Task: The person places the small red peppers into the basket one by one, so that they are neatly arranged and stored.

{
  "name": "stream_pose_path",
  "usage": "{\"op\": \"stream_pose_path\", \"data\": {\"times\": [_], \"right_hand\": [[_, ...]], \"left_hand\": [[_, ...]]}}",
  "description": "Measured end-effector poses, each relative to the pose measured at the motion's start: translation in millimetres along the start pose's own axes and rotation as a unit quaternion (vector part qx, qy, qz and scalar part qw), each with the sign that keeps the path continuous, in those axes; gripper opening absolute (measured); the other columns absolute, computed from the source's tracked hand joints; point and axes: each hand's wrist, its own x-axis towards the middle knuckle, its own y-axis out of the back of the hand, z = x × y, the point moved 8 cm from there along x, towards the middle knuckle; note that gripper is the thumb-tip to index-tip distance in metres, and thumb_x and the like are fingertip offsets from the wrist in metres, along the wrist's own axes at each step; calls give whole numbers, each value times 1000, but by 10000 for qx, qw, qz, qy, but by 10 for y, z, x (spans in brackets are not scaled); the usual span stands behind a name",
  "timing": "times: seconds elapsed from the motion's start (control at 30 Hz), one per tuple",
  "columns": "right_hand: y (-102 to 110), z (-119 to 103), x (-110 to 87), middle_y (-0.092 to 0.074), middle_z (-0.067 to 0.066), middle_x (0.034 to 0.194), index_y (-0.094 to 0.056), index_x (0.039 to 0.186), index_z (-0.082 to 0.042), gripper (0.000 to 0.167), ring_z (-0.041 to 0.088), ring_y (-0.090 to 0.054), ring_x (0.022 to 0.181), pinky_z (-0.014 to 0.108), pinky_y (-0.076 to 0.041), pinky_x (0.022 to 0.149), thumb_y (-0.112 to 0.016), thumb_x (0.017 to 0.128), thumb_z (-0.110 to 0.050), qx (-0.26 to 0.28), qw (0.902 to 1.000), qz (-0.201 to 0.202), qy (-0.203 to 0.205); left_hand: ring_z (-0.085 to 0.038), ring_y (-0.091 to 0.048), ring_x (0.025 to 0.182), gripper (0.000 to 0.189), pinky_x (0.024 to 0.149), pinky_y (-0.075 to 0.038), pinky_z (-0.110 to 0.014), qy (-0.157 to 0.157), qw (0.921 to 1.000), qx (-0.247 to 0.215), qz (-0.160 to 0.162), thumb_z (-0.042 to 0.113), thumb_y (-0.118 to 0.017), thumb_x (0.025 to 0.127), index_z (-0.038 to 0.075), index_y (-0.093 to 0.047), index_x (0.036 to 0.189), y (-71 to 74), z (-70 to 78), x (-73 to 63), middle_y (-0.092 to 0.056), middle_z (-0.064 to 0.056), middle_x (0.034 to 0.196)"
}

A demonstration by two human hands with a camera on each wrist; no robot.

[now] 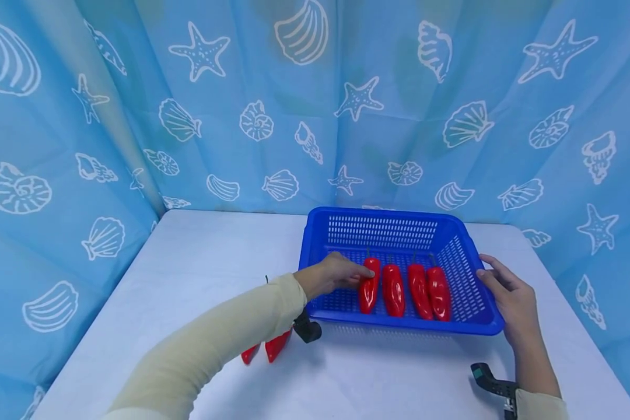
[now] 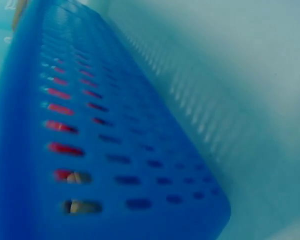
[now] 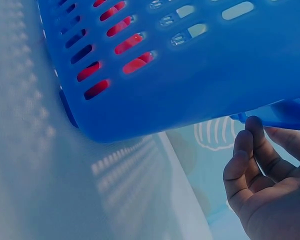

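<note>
A blue plastic basket (image 1: 399,325) with slotted walls stands on the white table. Inside, my left hand (image 1: 338,272) grips the leftmost red pepper (image 1: 368,294), thumb on its side. To its right lie several more peppers, including a middle one (image 1: 394,291) and one at the right end (image 1: 439,294), stems toward the back. My right hand (image 1: 515,300) holds the basket's right rim with thumb and fingers. From below, the right wrist view shows those fingers (image 3: 235,170) curled at the rim. Through the slots of the basket wall (image 2: 115,175), the left wrist view gives glimpses of red.
Left of the basket, two red peppers (image 1: 277,346) lie on the table (image 1: 215,245), partly hidden under the left forearm. Black camera mounts (image 1: 490,382) stick out from both wrists. A blue curtain (image 1: 215,134) with shell prints hangs behind and at the sides.
</note>
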Motion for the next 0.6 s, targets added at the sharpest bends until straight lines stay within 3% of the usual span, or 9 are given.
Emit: {"op": "stream_pose_path", "data": {"times": [0.6], "right_hand": [[17, -17, -7, -59, -1, 117, -46, 151, -28, 62, 3, -56, 95, 10, -50, 70, -56, 97, -55, 77, 9999, -26, 93]], "left_hand": [[-28, -71, 98, 38, 91, -56, -39, 65, 9994, 221, 248, 15, -81, 86, 1, -58, 112, -123, -86, 57, -67, -11, 94]]}}
